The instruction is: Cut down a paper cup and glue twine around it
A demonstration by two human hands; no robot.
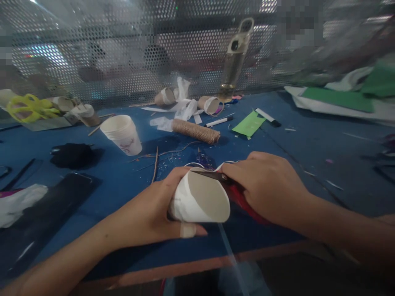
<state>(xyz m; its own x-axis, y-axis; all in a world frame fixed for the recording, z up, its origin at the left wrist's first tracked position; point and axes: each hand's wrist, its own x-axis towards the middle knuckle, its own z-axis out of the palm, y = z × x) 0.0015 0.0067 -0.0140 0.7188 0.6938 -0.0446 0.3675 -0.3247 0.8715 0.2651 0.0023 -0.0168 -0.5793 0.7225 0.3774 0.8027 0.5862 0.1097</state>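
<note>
My left hand [160, 205] is wrapped round a white paper cup [188, 201], tilted so that its open mouth faces me and to the right. In my right hand [265, 189] are scissors [239, 197] with red handles and dark blades. The blades lie at the upper rim of the cup, and how far they are apart is hard to see. A thin white strip [226, 164] curls up beside the blades. Another pale strip [230, 246] hangs below the cup over the table's front edge.
Beyond my hands lie a roll of brown twine [196, 131], a stack of paper cups [121, 133], a marker [219, 121] and green paper [249, 124]. A clear bottle [234, 61] stands by the perforated metal screen [123, 53]. Yellow scissors [32, 107] sit at far left.
</note>
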